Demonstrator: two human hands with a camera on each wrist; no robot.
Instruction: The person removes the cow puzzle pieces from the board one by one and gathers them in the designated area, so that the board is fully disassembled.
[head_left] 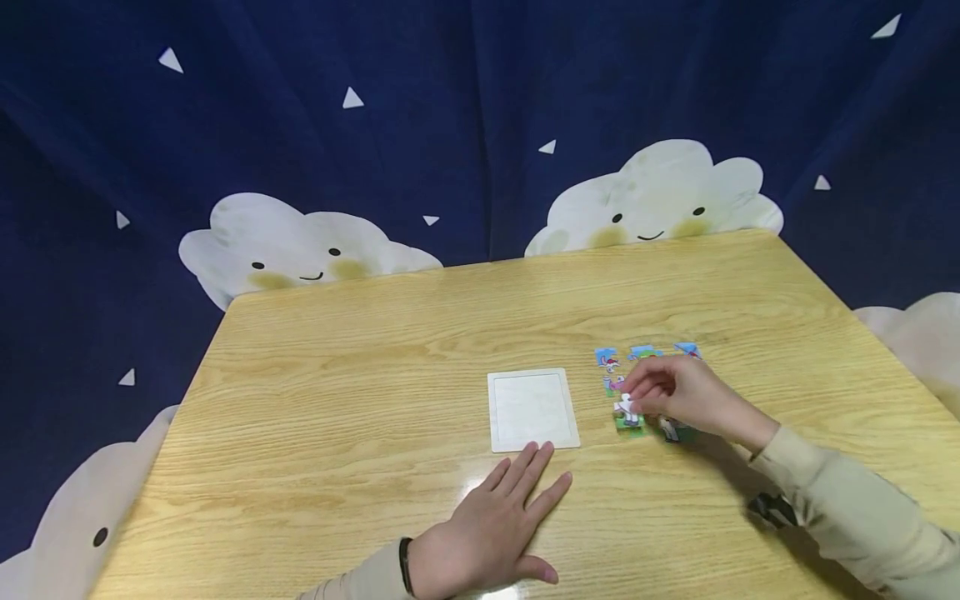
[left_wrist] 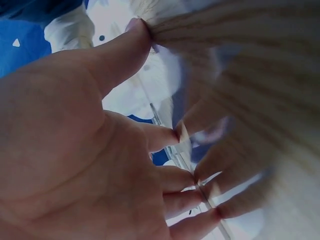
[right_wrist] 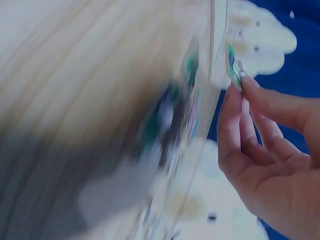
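A small jigsaw puzzle piece (head_left: pixel 627 408) is pinched between the thumb and fingers of my right hand (head_left: pixel 693 398). In the right wrist view the picture side of the piece (right_wrist: pixel 233 66) shows green with a pale figure, raised off the table. Under and around that hand lie several loose pieces, including a blue one (head_left: pixel 606 358) at the upper left. The hand partly hides others. My left hand (head_left: pixel 491 525) lies palm down with fingers spread, its fingertips at the near edge of a white square puzzle frame (head_left: pixel 494 417).
A wooden table (head_left: pixel 337 383) spreads out beneath both hands. Behind it hangs a dark blue curtain (head_left: pixel 450 108) printed with clouds and white triangles. The dark table piece (head_left: pixel 670 429) by the right wrist is partly shaded.
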